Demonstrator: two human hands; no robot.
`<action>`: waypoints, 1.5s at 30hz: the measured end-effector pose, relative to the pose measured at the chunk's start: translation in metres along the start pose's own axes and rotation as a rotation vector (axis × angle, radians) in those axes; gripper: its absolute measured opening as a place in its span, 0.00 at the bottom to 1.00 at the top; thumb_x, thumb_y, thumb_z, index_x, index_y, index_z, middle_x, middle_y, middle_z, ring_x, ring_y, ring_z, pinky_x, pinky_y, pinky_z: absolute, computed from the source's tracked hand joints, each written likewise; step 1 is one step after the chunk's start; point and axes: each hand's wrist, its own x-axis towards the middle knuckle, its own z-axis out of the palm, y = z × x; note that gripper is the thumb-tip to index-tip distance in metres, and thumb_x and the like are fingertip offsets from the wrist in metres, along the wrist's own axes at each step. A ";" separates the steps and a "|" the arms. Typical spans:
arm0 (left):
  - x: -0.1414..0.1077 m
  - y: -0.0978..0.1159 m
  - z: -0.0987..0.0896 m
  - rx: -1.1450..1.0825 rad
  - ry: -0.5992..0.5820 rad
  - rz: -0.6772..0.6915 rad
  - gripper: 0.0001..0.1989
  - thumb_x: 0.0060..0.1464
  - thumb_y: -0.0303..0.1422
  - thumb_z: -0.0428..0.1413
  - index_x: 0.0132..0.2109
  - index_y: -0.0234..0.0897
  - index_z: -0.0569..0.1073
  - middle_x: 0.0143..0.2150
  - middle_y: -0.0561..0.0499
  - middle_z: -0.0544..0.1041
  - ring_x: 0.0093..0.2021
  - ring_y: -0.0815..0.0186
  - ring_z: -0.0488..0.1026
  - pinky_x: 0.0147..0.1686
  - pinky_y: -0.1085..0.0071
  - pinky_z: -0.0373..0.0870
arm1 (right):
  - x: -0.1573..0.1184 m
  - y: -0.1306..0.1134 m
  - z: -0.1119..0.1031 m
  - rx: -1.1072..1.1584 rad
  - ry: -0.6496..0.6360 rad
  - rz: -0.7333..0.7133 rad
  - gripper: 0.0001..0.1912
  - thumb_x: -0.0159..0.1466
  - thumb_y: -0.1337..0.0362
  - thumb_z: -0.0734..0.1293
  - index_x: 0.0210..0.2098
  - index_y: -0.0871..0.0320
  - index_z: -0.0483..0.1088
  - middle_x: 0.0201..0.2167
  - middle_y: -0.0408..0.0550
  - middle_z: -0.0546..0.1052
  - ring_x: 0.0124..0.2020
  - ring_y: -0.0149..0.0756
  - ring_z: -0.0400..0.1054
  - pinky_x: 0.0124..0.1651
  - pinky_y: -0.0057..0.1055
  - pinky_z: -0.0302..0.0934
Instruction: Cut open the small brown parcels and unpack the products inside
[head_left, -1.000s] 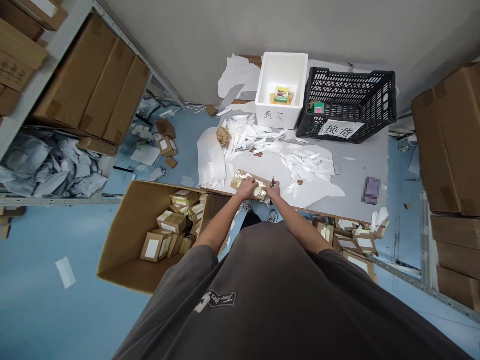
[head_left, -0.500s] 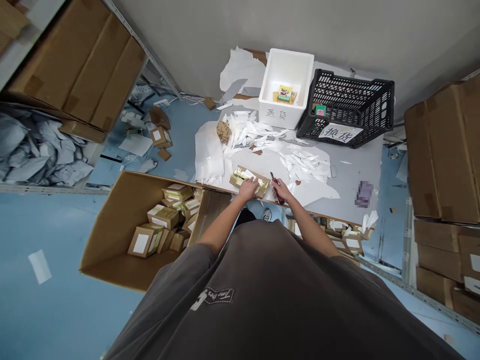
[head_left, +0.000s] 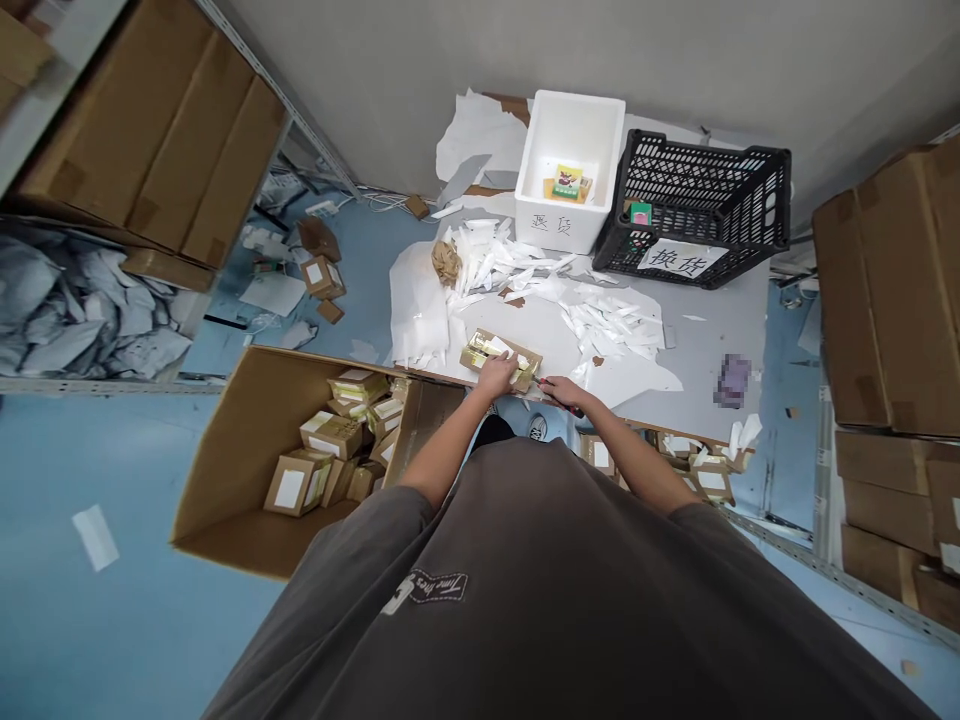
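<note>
At the front edge of the table lies a small taped cardboard box [head_left: 528, 362] with a white label. My left hand [head_left: 497, 376] grips it from the near side, fingers over its top. My right hand [head_left: 564, 390] is closed round a red and black utility knife [head_left: 574, 410]. The blade end points left and meets the box's right end; whether it has gone into the tape is too small to tell. White paper scraps [head_left: 611, 325] lie just beyond the box.
A white foam bin [head_left: 559, 232] and a black plastic crate [head_left: 701, 225] stand at the table's back. Left of me, a large open carton [head_left: 217, 480] holds several small boxes. More boxes [head_left: 711, 482] sit below the table on the right. Shelving flanks both sides.
The knife has turned from upright to a low slant, and its tip has moved down to the box's right end. My left hand keeps its hold on the box.
</note>
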 end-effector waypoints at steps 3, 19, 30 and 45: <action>0.001 0.000 -0.003 0.004 -0.010 -0.010 0.42 0.46 0.30 0.74 0.68 0.38 0.73 0.75 0.35 0.69 0.76 0.42 0.64 0.70 0.53 0.64 | -0.004 0.001 0.003 0.093 -0.065 0.056 0.18 0.64 0.52 0.77 0.27 0.53 0.68 0.18 0.39 0.68 0.20 0.34 0.61 0.30 0.31 0.61; 0.031 -0.038 -0.014 0.008 -0.028 -0.060 0.61 0.47 0.48 0.76 0.81 0.48 0.55 0.84 0.41 0.50 0.83 0.36 0.39 0.78 0.40 0.46 | -0.056 0.012 -0.003 0.136 0.087 0.067 0.20 0.73 0.42 0.64 0.35 0.50 0.63 0.19 0.36 0.68 0.18 0.35 0.62 0.26 0.30 0.59; 0.041 -0.043 -0.005 0.070 -0.059 -0.096 0.54 0.55 0.54 0.70 0.81 0.48 0.56 0.83 0.41 0.53 0.83 0.38 0.40 0.78 0.43 0.43 | -0.039 -0.013 0.005 -0.400 0.140 -0.092 0.22 0.78 0.55 0.56 0.60 0.53 0.75 0.57 0.53 0.81 0.57 0.48 0.74 0.56 0.35 0.65; 0.027 -0.041 0.017 -0.006 0.242 -0.051 0.35 0.66 0.48 0.64 0.75 0.44 0.70 0.78 0.41 0.66 0.81 0.42 0.52 0.78 0.46 0.48 | -0.047 -0.009 0.010 -0.606 0.205 -0.047 0.23 0.78 0.55 0.61 0.68 0.53 0.72 0.57 0.55 0.80 0.56 0.48 0.74 0.52 0.33 0.64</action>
